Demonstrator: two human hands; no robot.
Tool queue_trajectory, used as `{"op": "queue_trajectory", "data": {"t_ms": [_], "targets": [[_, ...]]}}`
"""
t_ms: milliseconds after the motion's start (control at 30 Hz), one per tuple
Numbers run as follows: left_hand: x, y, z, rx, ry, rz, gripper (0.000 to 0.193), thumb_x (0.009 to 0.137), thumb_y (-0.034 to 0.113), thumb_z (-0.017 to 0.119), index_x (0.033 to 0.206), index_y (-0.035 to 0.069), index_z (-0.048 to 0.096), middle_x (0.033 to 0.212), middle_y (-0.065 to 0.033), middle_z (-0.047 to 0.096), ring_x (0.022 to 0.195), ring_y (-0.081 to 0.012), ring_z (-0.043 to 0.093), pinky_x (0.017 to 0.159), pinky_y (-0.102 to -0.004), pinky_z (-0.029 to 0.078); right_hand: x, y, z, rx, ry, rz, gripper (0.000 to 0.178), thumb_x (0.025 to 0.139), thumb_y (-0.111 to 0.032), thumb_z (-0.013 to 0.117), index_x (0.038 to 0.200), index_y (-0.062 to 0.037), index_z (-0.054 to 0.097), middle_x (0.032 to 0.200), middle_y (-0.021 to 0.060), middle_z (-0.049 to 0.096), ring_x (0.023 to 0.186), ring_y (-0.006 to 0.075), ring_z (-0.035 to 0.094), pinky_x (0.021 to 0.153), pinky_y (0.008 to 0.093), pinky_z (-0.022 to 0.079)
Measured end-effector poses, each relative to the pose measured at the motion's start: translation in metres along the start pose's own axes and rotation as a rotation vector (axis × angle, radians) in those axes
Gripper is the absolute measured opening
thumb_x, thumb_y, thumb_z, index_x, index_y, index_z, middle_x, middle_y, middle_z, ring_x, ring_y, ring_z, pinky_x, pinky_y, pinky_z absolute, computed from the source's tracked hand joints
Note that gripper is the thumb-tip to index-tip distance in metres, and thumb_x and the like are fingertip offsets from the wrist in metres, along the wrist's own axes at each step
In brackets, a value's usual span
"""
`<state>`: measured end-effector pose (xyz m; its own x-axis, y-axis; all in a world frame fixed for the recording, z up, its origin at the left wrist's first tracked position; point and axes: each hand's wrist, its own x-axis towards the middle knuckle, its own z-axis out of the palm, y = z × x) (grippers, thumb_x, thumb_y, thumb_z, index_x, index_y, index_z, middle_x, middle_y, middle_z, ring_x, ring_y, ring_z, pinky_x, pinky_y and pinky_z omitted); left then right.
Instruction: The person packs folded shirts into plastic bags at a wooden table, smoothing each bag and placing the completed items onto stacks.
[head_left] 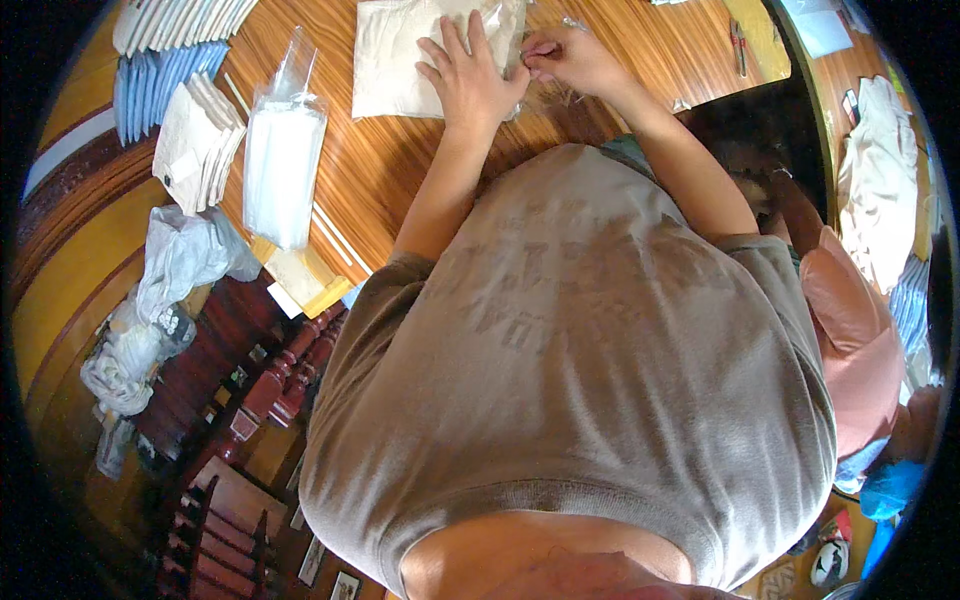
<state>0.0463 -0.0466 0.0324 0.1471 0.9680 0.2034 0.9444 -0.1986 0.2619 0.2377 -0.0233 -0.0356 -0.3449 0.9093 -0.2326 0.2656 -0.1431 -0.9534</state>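
A folded cream cloth in a clear plastic bag (pixel 392 62) lies flat on the wood-grain table (pixel 350 190) at the far edge of view. My left hand (pixel 468 82) rests on top of it, palm down with fingers spread. Just right of the bag's edge, my right hand (pixel 578 62) is closed in a pinch, its fingertips close to my left thumb. What sits between those fingertips is too small to make out. Bits of crumpled clear plastic lie around the right hand.
To the left lies a stack of clear plastic bags (pixel 283 170). Beyond it stand folded cream cloths (pixel 200 140) and blue packets (pixel 160 88). Red-handled snips (pixel 738 48) lie at the right. A person in a pink top (pixel 850 310) sits close on my right.
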Motion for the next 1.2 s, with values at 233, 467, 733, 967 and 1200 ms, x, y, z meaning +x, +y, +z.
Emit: {"op": "queue_trajectory", "data": {"t_ms": [233, 467, 733, 967, 1200], "targets": [[0.008, -0.010, -0.011, -0.341, 0.128, 0.026, 0.092, 0.081, 0.027, 0.081, 0.157, 0.004, 0.033, 0.157, -0.0380, 0.033, 0.142, -0.0582, 0.037, 0.115, -0.0595, 0.042, 0.000, -0.037, 0.015, -0.396, -0.144, 0.014, 0.038, 0.080, -0.036, 0.084, 0.103, -0.0062, 0.080, 0.097, 0.0128, 0.079, 0.089, 0.0295, 0.076, 0.085, 0.0408, 0.059], [0.008, -0.020, 0.007, -0.364, 0.232, 0.055, 0.087, 0.079, 0.030, 0.083, 0.151, 0.003, 0.041, 0.153, -0.0367, 0.039, 0.143, -0.0544, 0.038, 0.118, -0.0592, 0.037, -0.016, -0.053, 0.014, -0.390, -0.127, 0.053, 0.039, 0.078, -0.023, 0.089, 0.105, -0.0012, 0.072, 0.095, 0.0149, 0.076, 0.090, 0.0268, 0.075, 0.081, 0.0388, 0.059], [-0.009, -0.023, 0.040, -0.180, 0.319, 0.128, 0.076, 0.073, 0.049, 0.085, 0.133, 0.011, 0.059, 0.141, -0.0089, 0.054, 0.143, -0.0386, 0.041, 0.117, -0.0744, 0.015, -0.032, -0.059, 0.003, -0.452, -0.131, 0.013, 0.037, 0.082, -0.018, 0.086, 0.105, -0.0008, 0.063, 0.095, 0.0151, 0.075, 0.090, 0.0274, 0.074, 0.080, 0.0402, 0.059], [-0.011, -0.025, 0.040, -0.144, 0.300, 0.145, 0.072, 0.071, 0.055, 0.087, 0.127, 0.014, 0.064, 0.137, -0.0044, 0.055, 0.143, -0.0350, 0.042, 0.119, -0.0725, 0.015, -0.031, -0.060, -0.003, -0.432, -0.121, 0.044, 0.033, 0.085, -0.019, 0.083, 0.106, -0.0019, 0.065, 0.097, 0.0144, 0.074, 0.091, 0.0297, 0.073, 0.082, 0.0426, 0.057], [0.004, -0.077, -0.007, -0.113, -0.093, 0.560, 0.056, 0.081, 0.057, 0.080, 0.123, 0.020, 0.074, 0.140, -0.0024, 0.058, 0.140, -0.0285, 0.046, 0.120, -0.0671, 0.023, -0.030, -0.076, -0.038, -1.000, -0.292, -0.563, 0.032, 0.082, -0.021, 0.081, 0.104, -0.0053, 0.066, 0.103, 0.0106, 0.069, 0.111, 0.0327, 0.064, 0.097, 0.0473, 0.052]]}}
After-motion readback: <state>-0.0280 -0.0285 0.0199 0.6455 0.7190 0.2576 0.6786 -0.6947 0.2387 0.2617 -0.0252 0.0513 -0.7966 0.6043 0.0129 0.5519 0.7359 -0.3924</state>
